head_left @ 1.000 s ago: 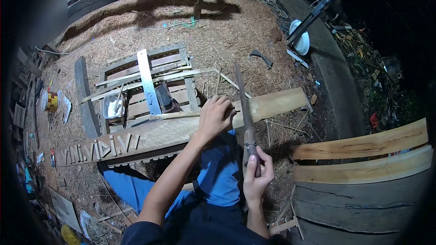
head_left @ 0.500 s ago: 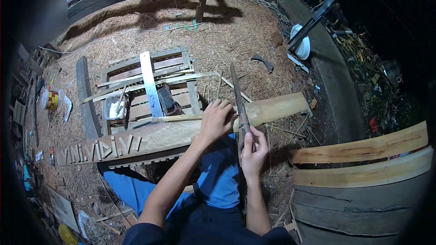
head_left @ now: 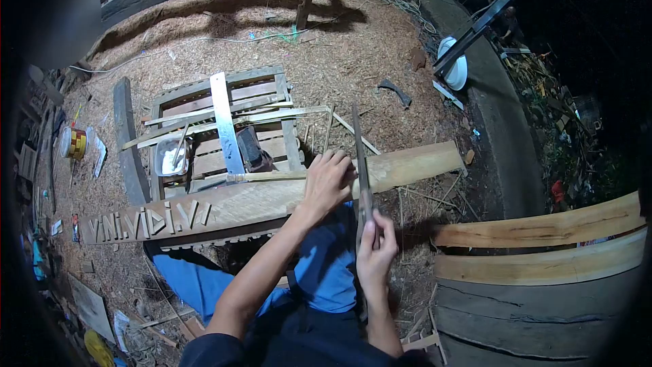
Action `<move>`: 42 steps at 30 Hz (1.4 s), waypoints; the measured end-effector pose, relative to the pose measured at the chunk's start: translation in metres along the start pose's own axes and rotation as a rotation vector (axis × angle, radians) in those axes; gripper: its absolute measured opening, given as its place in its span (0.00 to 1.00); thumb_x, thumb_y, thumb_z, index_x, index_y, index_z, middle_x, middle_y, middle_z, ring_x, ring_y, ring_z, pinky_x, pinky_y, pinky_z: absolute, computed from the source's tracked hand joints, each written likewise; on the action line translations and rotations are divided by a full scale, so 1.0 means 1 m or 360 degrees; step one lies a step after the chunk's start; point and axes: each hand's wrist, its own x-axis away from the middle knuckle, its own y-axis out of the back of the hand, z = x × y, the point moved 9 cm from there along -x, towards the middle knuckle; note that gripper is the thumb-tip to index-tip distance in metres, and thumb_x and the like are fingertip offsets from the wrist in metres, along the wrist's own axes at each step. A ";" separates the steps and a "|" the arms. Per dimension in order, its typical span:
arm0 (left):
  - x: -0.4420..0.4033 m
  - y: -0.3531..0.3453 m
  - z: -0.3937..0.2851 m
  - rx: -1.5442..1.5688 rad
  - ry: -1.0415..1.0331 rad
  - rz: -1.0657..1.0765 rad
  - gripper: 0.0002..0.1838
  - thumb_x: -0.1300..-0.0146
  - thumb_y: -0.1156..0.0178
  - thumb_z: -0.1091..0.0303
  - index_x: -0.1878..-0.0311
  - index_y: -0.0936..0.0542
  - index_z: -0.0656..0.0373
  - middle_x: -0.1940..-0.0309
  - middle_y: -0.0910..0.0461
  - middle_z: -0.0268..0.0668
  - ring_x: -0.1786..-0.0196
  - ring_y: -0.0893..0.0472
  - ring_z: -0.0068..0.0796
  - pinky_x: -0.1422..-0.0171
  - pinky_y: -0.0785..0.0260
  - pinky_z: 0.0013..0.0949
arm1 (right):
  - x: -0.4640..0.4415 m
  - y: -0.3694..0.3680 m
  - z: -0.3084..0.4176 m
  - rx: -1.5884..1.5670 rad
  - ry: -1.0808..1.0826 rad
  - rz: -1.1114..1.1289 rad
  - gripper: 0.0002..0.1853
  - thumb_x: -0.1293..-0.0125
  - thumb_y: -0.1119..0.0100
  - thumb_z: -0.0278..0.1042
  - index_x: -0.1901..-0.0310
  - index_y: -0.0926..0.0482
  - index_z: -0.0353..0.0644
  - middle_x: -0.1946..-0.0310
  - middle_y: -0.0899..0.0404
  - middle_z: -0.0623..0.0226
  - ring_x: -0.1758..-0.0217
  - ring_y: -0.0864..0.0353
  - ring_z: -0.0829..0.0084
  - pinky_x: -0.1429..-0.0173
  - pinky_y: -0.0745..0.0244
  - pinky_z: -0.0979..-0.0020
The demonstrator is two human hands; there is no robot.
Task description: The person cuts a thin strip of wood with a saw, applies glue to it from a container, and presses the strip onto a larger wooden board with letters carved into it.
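Note:
A long, narrow-bladed hand tool [head_left: 360, 149] is gripped by its handle in my right hand [head_left: 377, 251], with the blade pointing away from me across the plank. The angle does not show what kind of tool it is. My left hand [head_left: 329, 180] presses down on the plank just left of the blade, fingers curled; whatever lies under them is hidden. The long wooden plank [head_left: 414, 166] stretches across in front of me, over my blue-trousered legs. Small wooden sticks [head_left: 151, 222] on its left part form letters reading "VINI.VIDI.VI".
Beyond the plank is a slatted pallet [head_left: 282, 88] with a metal strip [head_left: 223, 115], a tub of white stuff [head_left: 171, 158] and a dark block [head_left: 252, 146]. Boards [head_left: 536, 231] lie at right. A striped bucket [head_left: 73, 143] stands left. Wood shavings cover the ground.
My right hand has drawn the tool slightly back toward me. My left hand stays at the same place on the plank. The view has shifted a little.

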 end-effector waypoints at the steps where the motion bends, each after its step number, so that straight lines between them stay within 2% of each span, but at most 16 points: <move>1: 0.001 0.001 -0.003 -0.0041 -0.0024 -0.0004 0.15 0.48 0.30 0.67 0.58 0.21 0.59 0.58 0.23 0.40 0.51 0.24 0.46 0.48 0.32 0.45 | 0.012 0.008 -0.004 -0.0050 -0.0178 0.0023 0.15 0.20 0.43 0.31 0.40 0.22 0.29 0.46 0.14 0.48 0.42 0.14 0.65 0.41 0.19 0.64; 5: 0.001 0.004 -0.006 -0.0071 -0.0081 0.0067 0.15 0.47 0.30 0.67 0.58 0.22 0.59 0.58 0.24 0.41 0.51 0.24 0.46 0.47 0.32 0.45 | 0.017 0.031 -0.003 -0.0069 -0.0398 0.0071 0.14 0.20 0.43 0.30 0.41 0.20 0.28 0.49 0.13 0.52 0.53 0.13 0.72 0.48 0.18 0.70; 8: 0.005 0.001 -0.005 -0.0066 -0.0080 0.0067 0.17 0.50 0.29 0.68 0.56 0.21 0.59 0.56 0.23 0.41 0.49 0.24 0.47 0.46 0.31 0.46 | 0.021 0.030 -0.007 -0.0190 -0.0287 -0.0014 0.15 0.21 0.42 0.29 0.40 0.20 0.28 0.49 0.13 0.54 0.55 0.14 0.74 0.51 0.18 0.72; 10: 0.001 0.004 -0.002 -0.0079 -0.0078 0.0048 0.21 0.53 0.28 0.69 0.55 0.21 0.59 0.55 0.23 0.41 0.49 0.25 0.47 0.46 0.31 0.46 | 0.021 0.037 0.004 -0.0207 -0.0173 -0.0062 0.16 0.21 0.41 0.29 0.40 0.20 0.27 0.50 0.13 0.54 0.55 0.14 0.74 0.51 0.18 0.72; 12: 0.003 0.004 -0.004 -0.0038 -0.0096 0.0011 0.15 0.46 0.28 0.67 0.57 0.20 0.59 0.58 0.23 0.40 0.51 0.24 0.47 0.47 0.31 0.45 | 0.018 0.050 0.023 -0.0237 -0.0039 -0.0186 0.17 0.22 0.40 0.29 0.39 0.21 0.26 0.48 0.14 0.53 0.53 0.14 0.73 0.49 0.18 0.70; 13: 0.004 0.002 -0.006 -0.0036 -0.0106 0.0019 0.15 0.46 0.28 0.67 0.57 0.20 0.59 0.58 0.23 0.40 0.51 0.24 0.47 0.47 0.31 0.45 | 0.012 0.052 0.031 -0.0262 -0.0124 -0.0154 0.17 0.22 0.41 0.29 0.38 0.22 0.27 0.46 0.15 0.53 0.51 0.15 0.73 0.46 0.18 0.69; 15: 0.002 0.004 -0.003 0.0027 -0.0044 -0.0011 0.11 0.40 0.29 0.64 0.61 0.19 0.59 0.61 0.22 0.40 0.53 0.24 0.46 0.48 0.32 0.45 | -0.005 0.048 0.023 -0.0209 -0.0091 -0.0150 0.17 0.22 0.41 0.30 0.38 0.21 0.28 0.46 0.15 0.55 0.52 0.15 0.74 0.48 0.19 0.70; 18: 0.000 0.008 -0.004 0.0055 -0.0056 -0.0072 0.11 0.38 0.30 0.62 0.63 0.19 0.58 0.62 0.22 0.39 0.53 0.23 0.46 0.49 0.32 0.45 | -0.019 0.025 -0.008 -0.0319 -0.0150 -0.0080 0.17 0.21 0.41 0.32 0.39 0.20 0.30 0.49 0.14 0.57 0.54 0.15 0.74 0.55 0.19 0.71; 29: 0.001 0.008 -0.003 0.0063 -0.0037 -0.0021 0.11 0.38 0.31 0.63 0.62 0.19 0.59 0.60 0.22 0.40 0.51 0.23 0.45 0.46 0.30 0.46 | -0.042 -0.008 -0.032 -0.0351 -0.0262 -0.0028 0.16 0.19 0.43 0.34 0.38 0.21 0.32 0.51 0.15 0.59 0.55 0.15 0.74 0.55 0.19 0.71; 31: 0.000 0.008 -0.003 0.0067 -0.0039 -0.0025 0.11 0.38 0.31 0.62 0.62 0.19 0.59 0.60 0.22 0.40 0.50 0.23 0.45 0.45 0.30 0.46 | -0.045 -0.006 -0.030 -0.0369 -0.0208 -0.0065 0.16 0.19 0.43 0.34 0.38 0.22 0.32 0.57 0.15 0.63 0.64 0.17 0.78 0.63 0.22 0.74; 32: 0.000 0.009 -0.003 0.0069 -0.0038 -0.0027 0.11 0.38 0.31 0.62 0.62 0.19 0.59 0.60 0.22 0.40 0.50 0.23 0.45 0.45 0.30 0.46 | -0.046 -0.005 -0.029 -0.0366 -0.0206 -0.0065 0.16 0.19 0.43 0.34 0.38 0.22 0.32 0.57 0.15 0.63 0.64 0.17 0.78 0.63 0.22 0.74; 34: 0.000 0.007 -0.002 0.0085 -0.0027 0.0001 0.11 0.38 0.31 0.62 0.62 0.19 0.59 0.60 0.22 0.40 0.50 0.23 0.44 0.45 0.30 0.45 | -0.046 -0.007 -0.023 -0.0460 -0.0310 0.0004 0.15 0.18 0.44 0.34 0.39 0.22 0.33 0.63 0.16 0.66 0.73 0.23 0.83 0.72 0.30 0.77; 35: 0.001 0.007 -0.002 0.0085 -0.0026 0.0001 0.11 0.38 0.31 0.62 0.62 0.19 0.59 0.60 0.22 0.40 0.50 0.23 0.44 0.45 0.30 0.45 | -0.047 -0.009 -0.024 -0.0460 -0.0310 0.0005 0.15 0.18 0.44 0.34 0.39 0.22 0.33 0.63 0.16 0.66 0.73 0.23 0.83 0.72 0.30 0.77; 37: 0.001 0.006 -0.002 0.0071 -0.0040 -0.0018 0.11 0.38 0.30 0.62 0.62 0.19 0.59 0.60 0.22 0.40 0.50 0.23 0.44 0.45 0.31 0.45 | -0.049 -0.010 -0.024 -0.0486 -0.0255 -0.0023 0.15 0.18 0.44 0.35 0.40 0.21 0.33 0.66 0.18 0.70 0.80 0.31 0.87 0.79 0.39 0.79; 41: 0.002 0.005 -0.001 0.0060 -0.0048 -0.0026 0.11 0.38 0.30 0.62 0.61 0.19 0.59 0.60 0.22 0.40 0.50 0.23 0.44 0.46 0.31 0.45 | -0.046 -0.015 -0.027 -0.0471 -0.0323 0.0062 0.15 0.18 0.45 0.35 0.39 0.21 0.33 0.64 0.16 0.65 0.74 0.22 0.83 0.73 0.29 0.77; 42: 0.002 0.006 -0.001 0.0062 -0.0042 -0.0021 0.11 0.38 0.30 0.62 0.61 0.19 0.59 0.60 0.22 0.40 0.50 0.23 0.44 0.46 0.31 0.45 | -0.048 -0.016 -0.027 -0.0410 -0.0257 0.0024 0.16 0.18 0.45 0.35 0.39 0.21 0.33 0.61 0.14 0.62 0.69 0.18 0.78 0.67 0.24 0.74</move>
